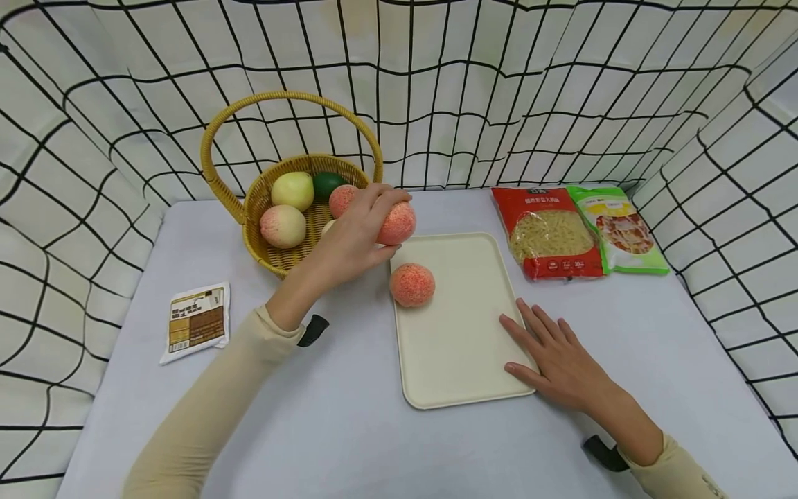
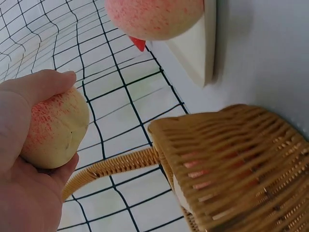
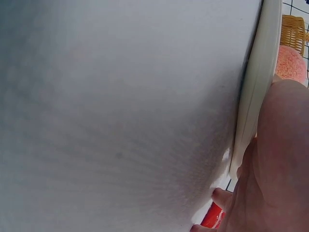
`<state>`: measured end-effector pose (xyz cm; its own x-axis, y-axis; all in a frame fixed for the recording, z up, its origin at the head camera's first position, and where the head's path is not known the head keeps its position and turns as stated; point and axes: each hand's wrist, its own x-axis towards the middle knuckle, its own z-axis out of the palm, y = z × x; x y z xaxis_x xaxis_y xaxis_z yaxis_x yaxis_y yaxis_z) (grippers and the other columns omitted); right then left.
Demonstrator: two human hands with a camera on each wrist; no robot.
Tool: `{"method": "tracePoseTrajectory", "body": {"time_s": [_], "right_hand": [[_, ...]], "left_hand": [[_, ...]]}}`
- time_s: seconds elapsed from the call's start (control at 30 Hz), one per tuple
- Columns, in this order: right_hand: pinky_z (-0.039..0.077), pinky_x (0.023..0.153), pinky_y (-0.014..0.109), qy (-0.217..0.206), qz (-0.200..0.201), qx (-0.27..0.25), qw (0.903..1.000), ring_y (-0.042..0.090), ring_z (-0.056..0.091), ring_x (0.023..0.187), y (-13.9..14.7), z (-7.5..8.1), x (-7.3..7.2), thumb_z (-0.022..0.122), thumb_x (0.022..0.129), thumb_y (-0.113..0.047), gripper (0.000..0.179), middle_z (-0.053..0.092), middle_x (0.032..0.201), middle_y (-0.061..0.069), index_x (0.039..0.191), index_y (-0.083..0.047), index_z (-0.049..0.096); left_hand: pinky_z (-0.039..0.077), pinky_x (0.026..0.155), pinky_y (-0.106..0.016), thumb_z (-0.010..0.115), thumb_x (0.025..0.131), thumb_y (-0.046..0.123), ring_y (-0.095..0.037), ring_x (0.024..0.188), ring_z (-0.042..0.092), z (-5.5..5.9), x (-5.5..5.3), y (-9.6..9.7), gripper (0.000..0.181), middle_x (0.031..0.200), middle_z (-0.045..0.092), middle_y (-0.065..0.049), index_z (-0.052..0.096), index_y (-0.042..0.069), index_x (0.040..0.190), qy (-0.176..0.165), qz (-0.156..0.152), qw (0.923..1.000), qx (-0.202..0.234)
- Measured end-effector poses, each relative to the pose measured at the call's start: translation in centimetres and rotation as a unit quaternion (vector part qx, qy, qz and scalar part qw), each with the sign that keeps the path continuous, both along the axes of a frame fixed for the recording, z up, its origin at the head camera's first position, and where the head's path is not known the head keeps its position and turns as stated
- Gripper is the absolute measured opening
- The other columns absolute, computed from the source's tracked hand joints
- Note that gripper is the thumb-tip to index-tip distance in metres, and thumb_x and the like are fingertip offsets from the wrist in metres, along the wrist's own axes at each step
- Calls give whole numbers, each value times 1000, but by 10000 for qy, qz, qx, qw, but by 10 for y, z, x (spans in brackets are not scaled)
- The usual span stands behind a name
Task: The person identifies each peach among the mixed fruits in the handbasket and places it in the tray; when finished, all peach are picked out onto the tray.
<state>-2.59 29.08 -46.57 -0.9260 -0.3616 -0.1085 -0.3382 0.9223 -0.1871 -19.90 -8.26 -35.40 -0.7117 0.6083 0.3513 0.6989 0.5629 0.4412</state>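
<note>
My left hand (image 1: 352, 242) grips a pink and cream peach (image 1: 397, 223), raised between the wicker basket and the tray. In the left wrist view the thumb and fingers curl round that peach (image 2: 60, 128). A second peach (image 1: 412, 285) lies on the upper left part of the cream tray (image 1: 461, 346). The yellow wicker basket (image 1: 249, 239) holds a pale peach (image 1: 283, 226), a yellow-green fruit (image 1: 292, 191), a dark green one (image 1: 327, 185) and a pink one (image 1: 342, 199). My right hand (image 1: 561, 364) lies with straight, spread fingers at the tray's right edge.
A red pasta bag (image 1: 551, 232) and a green packet (image 1: 620, 229) lie at the back right. On the left is a brown and white packet (image 1: 197, 321). Black wire grid (image 1: 436, 90) walls the table at the back and sides. The basket's tall handle (image 1: 293, 95) arches up.
</note>
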Motion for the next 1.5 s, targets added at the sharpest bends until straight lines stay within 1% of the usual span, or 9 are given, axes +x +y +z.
{"method": "tracePoseTrajectory", "body": {"time_s": [0.1,0.37,0.5,0.63,0.77,0.87,1.07,1.2,1.5], "right_hand": [[24,123,76,0,-1,9,10000,42,23,163,1,0,0,60,101,-60,81,15,181,9,170,-33,25],[24,124,77,-26,-27,48,10000,42,22,163,2,-2,0,61,100,-61,83,15,181,10,170,-34,25],[23,124,77,-50,-28,56,10000,41,22,163,2,-3,-1,60,100,-62,83,14,181,9,170,-34,25],[23,124,77,-54,-33,63,10000,42,22,163,2,-2,-1,60,100,-62,83,14,181,9,170,-34,26],[23,125,77,-71,-51,73,9999,42,22,163,2,-2,-1,59,100,-62,83,14,181,9,170,-34,25],[23,124,77,-89,-58,59,9999,42,22,164,2,-1,-1,59,101,-62,82,13,181,9,170,-34,25],[24,124,76,-12,-25,25,10000,42,23,163,1,0,0,58,102,-61,81,14,181,9,170,-34,25],[24,124,76,-11,-38,38,10000,42,23,163,1,0,0,60,101,-61,82,14,181,9,170,-33,25],[24,125,76,-44,-56,74,9999,42,22,164,2,-2,-1,60,100,-61,82,13,181,9,170,-34,26]], "left_hand": [[48,117,-51,83,86,1,-35,139,50,-1,0,8,74,146,51,-17,47,10,150,-21,-90,10000,7],[55,107,-44,81,88,3,-30,139,49,-8,-3,33,72,148,47,-15,46,13,150,-354,-195,9991,-124],[56,106,-42,81,89,6,-29,140,48,-12,-4,45,71,149,47,-13,46,15,150,-382,-250,9987,-216],[55,109,-42,82,90,7,-29,140,49,-15,-5,56,71,148,49,-13,46,14,151,-385,-366,9983,-248],[56,107,-41,81,91,9,-28,139,50,-19,-7,65,71,148,49,-12,45,14,152,-505,-423,9975,-242],[56,108,-41,81,92,10,-26,140,49,-23,-7,72,70,148,49,-11,45,14,152,-607,-434,9969,-246],[52,114,-42,80,93,12,-26,141,50,-27,-6,84,70,150,50,-12,45,13,153,-701,-501,9958,-309],[52,114,-41,80,94,13,-26,140,50,-30,-8,91,69,149,51,-12,45,13,154,-709,-541,9956,-302],[54,112,-42,80,94,15,-25,140,50,-42,-10,107,71,150,50,-10,45,16,155,-889,-557,9942,-236]]}}
